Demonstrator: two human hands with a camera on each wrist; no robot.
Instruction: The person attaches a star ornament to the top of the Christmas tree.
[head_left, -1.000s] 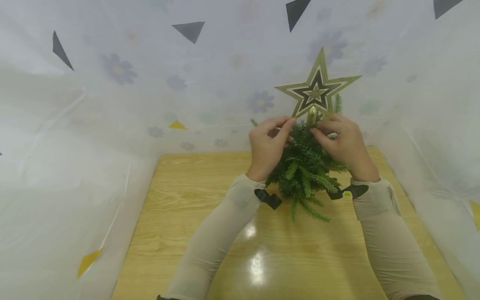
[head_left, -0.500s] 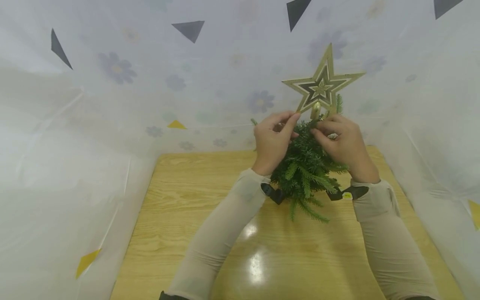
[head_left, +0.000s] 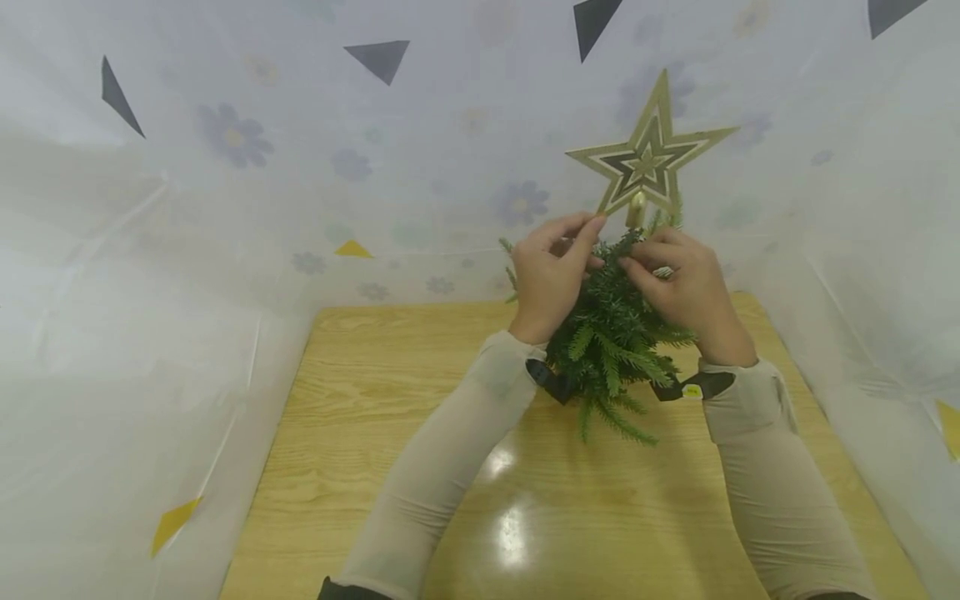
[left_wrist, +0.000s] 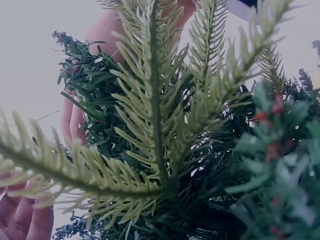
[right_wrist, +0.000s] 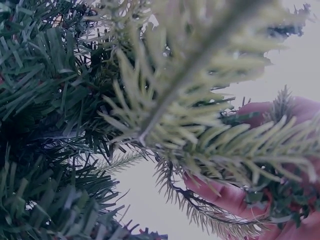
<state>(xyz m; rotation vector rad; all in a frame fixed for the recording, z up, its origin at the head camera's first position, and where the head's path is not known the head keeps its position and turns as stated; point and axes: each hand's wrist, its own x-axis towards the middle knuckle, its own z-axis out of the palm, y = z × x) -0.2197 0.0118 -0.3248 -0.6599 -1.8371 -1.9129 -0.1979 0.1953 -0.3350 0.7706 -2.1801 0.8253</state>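
Observation:
A gold star tree topper [head_left: 647, 162] with glittery borders stands tilted at the top of a small artificial Christmas tree [head_left: 615, 333]. My left hand [head_left: 553, 271] pinches the star's lower left point between thumb and fingers. Below the star's middle, its gold tube [head_left: 636, 210] sits just over the uppermost green tips. My right hand [head_left: 686, 287] pinches the tree's top from the right, thumb and fingers at the tip. Green branches [left_wrist: 155, 100] fill most of the left wrist view. Fingers [right_wrist: 220, 195] show behind a sprig in the right wrist view.
The tree stands toward the back right of a wooden table [head_left: 375, 400]. White sheeting [head_left: 420, 150] with flower prints and stuck-on grey and yellow triangles surrounds the table on the back and sides. Both wrists wear black straps [head_left: 551, 382].
My left hand has moved up and to the right with the star, and the gold tube has risen off the tree's tip. The right hand has stayed at the treetop.

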